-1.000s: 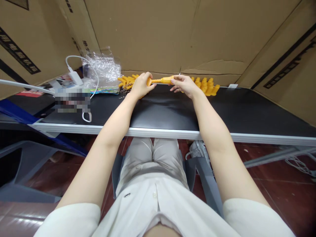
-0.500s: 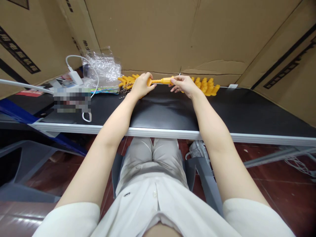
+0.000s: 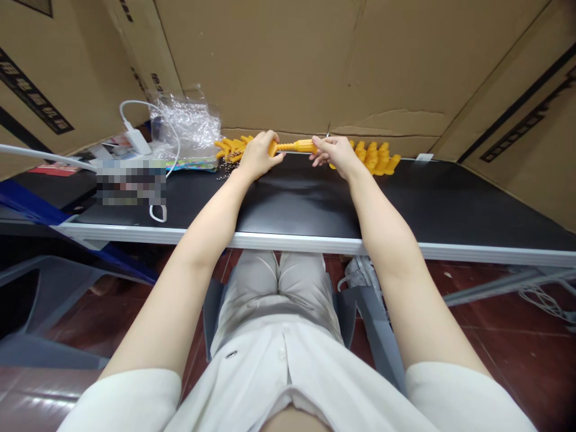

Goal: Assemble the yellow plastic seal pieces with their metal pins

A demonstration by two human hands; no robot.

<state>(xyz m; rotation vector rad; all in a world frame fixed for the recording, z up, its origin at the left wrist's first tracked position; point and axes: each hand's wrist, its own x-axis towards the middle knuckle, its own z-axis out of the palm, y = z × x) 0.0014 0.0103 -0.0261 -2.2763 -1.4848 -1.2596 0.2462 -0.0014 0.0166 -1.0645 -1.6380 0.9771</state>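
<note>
The right hand (image 3: 337, 155) sits a touch differently at its end of a yellow rod (image 3: 302, 146) than a half-second ago, the left hand (image 3: 258, 155) unmoved, so the rod stays level between them over the tabletop's (image 3: 297, 207) far side. The left grip wraps one end, the right pinches the other; both forearms reach forward, hands turned inward.

Yellow rod (image 3: 300, 146) — ends hidden (by hands (image 3: 257, 156) (image 3: 338, 154)).

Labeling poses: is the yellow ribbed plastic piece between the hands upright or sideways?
Sideways: the yellow ribbed plastic piece runs crosswise from the left hand to the right hand.
</note>
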